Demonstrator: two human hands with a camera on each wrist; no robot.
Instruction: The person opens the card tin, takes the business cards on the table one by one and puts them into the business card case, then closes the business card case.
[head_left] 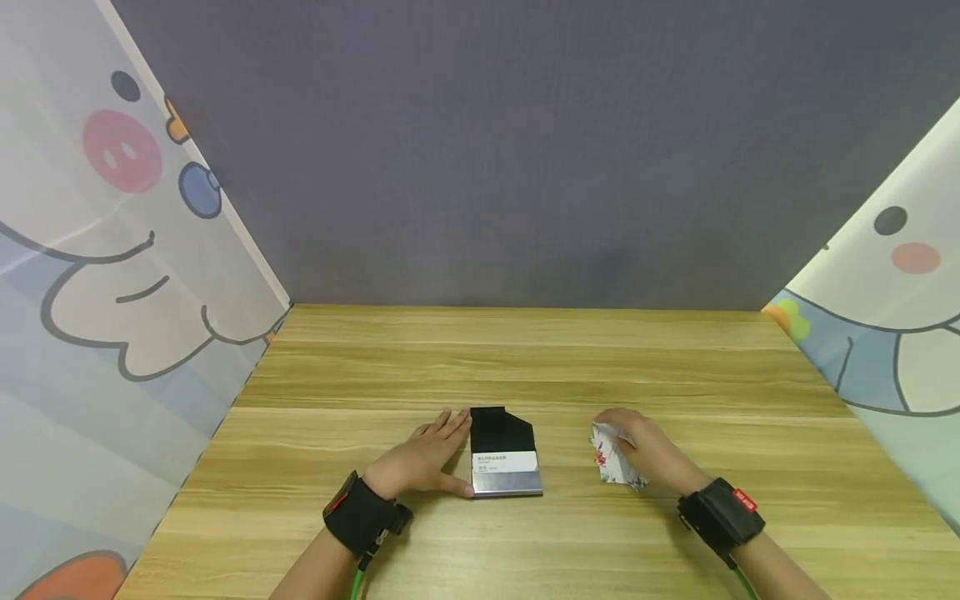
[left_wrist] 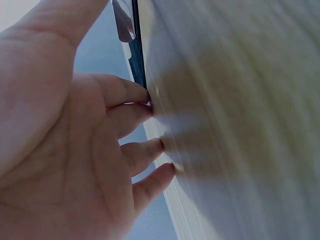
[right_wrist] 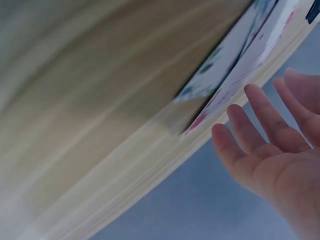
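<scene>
A business card case lies unfolded on the table, with a silver front and a black flap at the back. Across its middle sits a white printed card. My left hand rests along the case's left side, fingers stretched and thumb at the near corner; in the left wrist view its fingertips meet the tabletop beside the dark edge of the case. Over on the right, white floral cards lie overlapping. My right hand is over them, its fingers loosely bent and apart from the cards in the right wrist view.
The wooden table runs back to a dark grey panel. Cartoon-printed walls flank it on both sides. Each wrist carries a black strapped camera with a green cable.
</scene>
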